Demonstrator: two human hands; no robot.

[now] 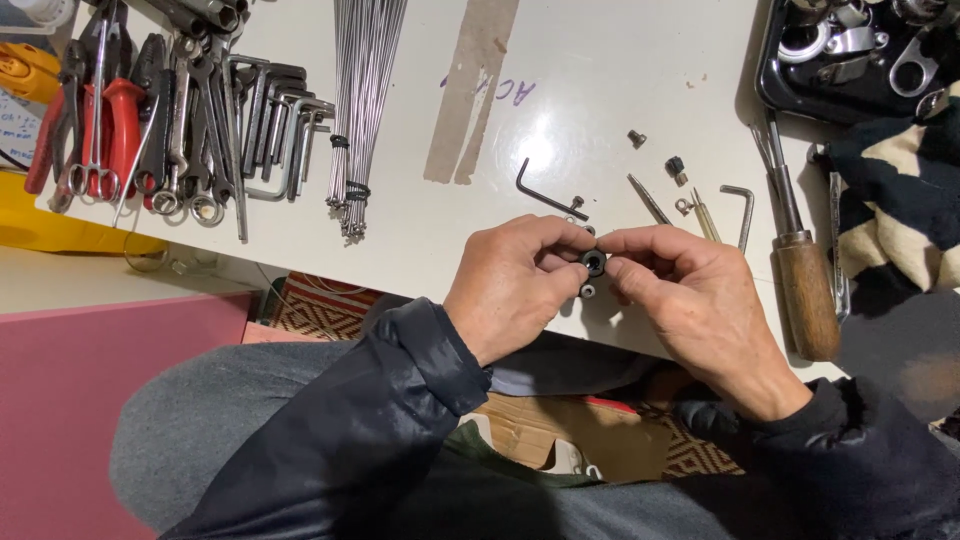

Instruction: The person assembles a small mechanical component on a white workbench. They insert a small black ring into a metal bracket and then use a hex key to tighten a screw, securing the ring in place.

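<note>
Both hands meet right at the near edge of the white desk (600, 90). The left hand (515, 285) and the right hand (690, 295) pinch the same small black round part (594, 263) between their fingertips, so each grip is narrow and closed on that little piece, held just above the desk edge. Right under the grip there's a tiny pale round bit (588, 291); can't tell whether it's part of the black piece or lying on the desk.

Just past the grip, a dark L-shaped hex key (545, 193) lies on the desk with a small screw (577, 203) at its end. A bit to the right of the grip sit a thin pointed metal pick (649, 199), a silver L-shaped hex key (743, 208) and a tool with a brown wooden handle (808, 295), well off to the right.

Further out from the grip, a small bolt (637, 138) and a little dark-and-brass fitting (676, 168) lie apart from each other. Way off to the far left: a bundle of thin steel spokes (362, 110), a row of grey hex keys (285, 125), a pile of wrenches (195, 120) and red-handled pliers (110, 125). Far right corner holds a black tray of shiny metal parts (790, 85).
</note>
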